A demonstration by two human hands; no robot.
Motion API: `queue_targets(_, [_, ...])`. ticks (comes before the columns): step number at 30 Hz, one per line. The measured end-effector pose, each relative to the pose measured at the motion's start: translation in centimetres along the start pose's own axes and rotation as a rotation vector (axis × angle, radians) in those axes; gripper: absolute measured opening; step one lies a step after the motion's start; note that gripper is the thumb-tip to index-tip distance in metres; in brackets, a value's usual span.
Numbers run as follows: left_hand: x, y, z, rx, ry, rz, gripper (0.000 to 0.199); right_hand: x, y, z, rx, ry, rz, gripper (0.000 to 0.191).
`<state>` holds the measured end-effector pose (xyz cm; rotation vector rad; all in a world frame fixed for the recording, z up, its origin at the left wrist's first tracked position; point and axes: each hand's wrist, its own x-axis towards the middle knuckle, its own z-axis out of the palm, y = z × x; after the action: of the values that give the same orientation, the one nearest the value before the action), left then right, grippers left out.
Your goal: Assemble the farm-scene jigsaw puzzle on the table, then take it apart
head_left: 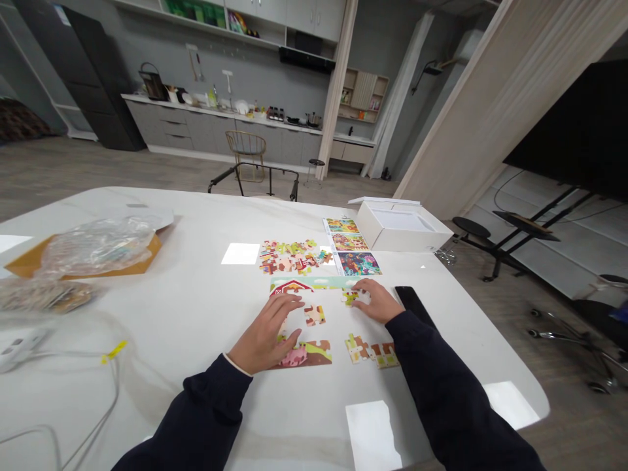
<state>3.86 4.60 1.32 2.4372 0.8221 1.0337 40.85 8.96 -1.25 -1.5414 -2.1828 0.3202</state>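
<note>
My left hand (pixel 269 332) rests over the left side of a partly joined puzzle, its fingers apart, above a pink-and-brown joined section (pixel 314 353). My right hand (pixel 377 301) has thumb and fingertips at a small green-and-yellow piece (pixel 350 297) just under the sky-blue top strip (pixel 328 282). Between the hands lies a pair of joined pieces (pixel 314 315). A red barn roof (pixel 293 286) shows at the strip's left. Joined fence pieces (pixel 385 354) lie near my right sleeve. A pile of loose pieces (pixel 294 256) sits beyond the strip.
Picture cards (pixel 360 263) and a white box (pixel 405 229) stand at the back right. A black phone (pixel 413 305) lies beside my right forearm. At the left are an orange box (pixel 142 263) with plastic wrap, bagged pieces (pixel 46 296) and a white cable (pixel 116 386).
</note>
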Motion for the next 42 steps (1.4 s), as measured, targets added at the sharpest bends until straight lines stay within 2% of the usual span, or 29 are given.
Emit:
queue_targets(6, [-0.1, -0.1, 0.1, -0.004, 0.018, 0.012, 0.048, -1.1, 0.0, 0.4, 0.036, -0.056, 0.040, 0.036])
queue_targets(13, [0.0, -0.2, 0.1, -0.008, 0.014, 0.025, 0.048, -1.4, 0.5, -0.9, 0.122, -0.072, 0.060, 0.047])
queue_targets(20, [0.0, -0.1, 0.1, -0.003, 0.014, 0.031, 0.048, -0.4, 2.0, -1.6, 0.087, -0.011, 0.118, 0.037])
queue_targets(29, [0.0, -0.1, 0.0, -0.004, 0.023, 0.020, 0.047, -0.1, 2.8, -1.3, 0.038, -0.061, 0.095, 0.030])
queue_targets(42, [0.0, -0.2, 0.0, 0.011, 0.021, 0.022, 0.049, -0.6, 2.2, -0.6, 0.020, -0.019, 0.029, 0.030])
